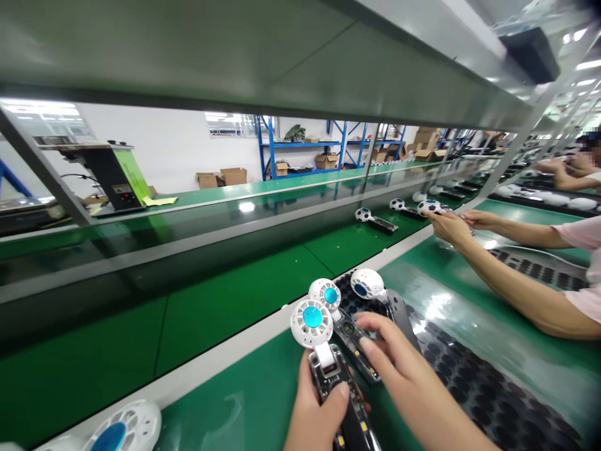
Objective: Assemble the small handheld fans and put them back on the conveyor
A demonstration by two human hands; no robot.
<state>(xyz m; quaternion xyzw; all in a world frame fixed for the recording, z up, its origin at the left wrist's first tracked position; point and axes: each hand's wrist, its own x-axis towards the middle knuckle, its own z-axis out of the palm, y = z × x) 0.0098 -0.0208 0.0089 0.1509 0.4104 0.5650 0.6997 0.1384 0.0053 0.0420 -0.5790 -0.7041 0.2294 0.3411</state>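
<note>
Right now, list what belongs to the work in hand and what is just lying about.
In hand: left hand gripping the open-bodied fan; right hand touching the second fan.
Lying about: third fan, black-dotted sheet, football-patterned fans, cardboard boxes.

first fan (313,326): white round head, blue hub, black handle open, circuit board exposed; gripped upright-tilted in left hand (315,413); second fan (328,295), same build, lying just beside it, handle under right hand (399,369) fingertips
</note>
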